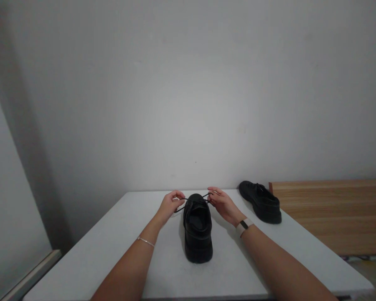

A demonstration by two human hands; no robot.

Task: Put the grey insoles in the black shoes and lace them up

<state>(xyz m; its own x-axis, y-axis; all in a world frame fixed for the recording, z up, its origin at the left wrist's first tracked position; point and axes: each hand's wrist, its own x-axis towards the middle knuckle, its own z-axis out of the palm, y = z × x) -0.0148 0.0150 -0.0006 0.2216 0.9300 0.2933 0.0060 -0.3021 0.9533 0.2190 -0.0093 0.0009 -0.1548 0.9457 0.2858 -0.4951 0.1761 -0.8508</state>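
Note:
A black lace-up shoe (pixel 198 246) stands upright on the white table with its heel toward me and its toe toward the wall. My left hand (pixel 171 204) is at its left side, fingertips pinched on a black shoelace (pixel 180 208). On the other side, my right hand (pixel 222 202) pinches the lace's other part. The lace stretches outward from the front of the shoe to both hands. The knot area is small and partly hidden behind the shoe's tongue.
A second black shoe (pixel 265 205) rests at the table's right edge, its toe pointing to the back left. The white table (pixel 113 234) reaches the grey wall (pixel 188 104). Beyond its right side is a wood-grain panel (pixel 329 217). A pale ledge (pixel 34 274) runs at lower left.

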